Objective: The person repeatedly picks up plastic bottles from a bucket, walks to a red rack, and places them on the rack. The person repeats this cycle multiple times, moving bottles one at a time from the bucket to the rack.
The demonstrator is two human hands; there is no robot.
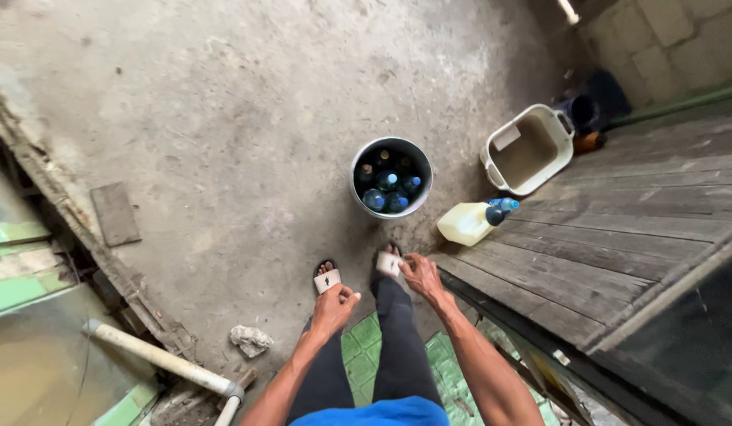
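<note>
My left hand (333,304) hung loosely curled and my right hand (420,274) open, both empty, above the bottle-filled bucket (390,177) standing upright on the concrete floor (224,118).

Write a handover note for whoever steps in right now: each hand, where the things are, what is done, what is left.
Left hand: empty, loosely curled, hanging above the left sandal.
Right hand: empty, fingers spread, nearest the round grey bucket.
The bucket stands on the concrete floor just ahead of the feet, loaded with dark capped bottles.
A pale yellow plastic jug with a dark neck lies on its side to the right of the bucket, at the edge of the wooden planks.
A cream rectangular tub sits beyond it, with nothing visible inside.
Done: bottles are in the bucket.
Left: bucket, jug and tub are all untouched.
</note>
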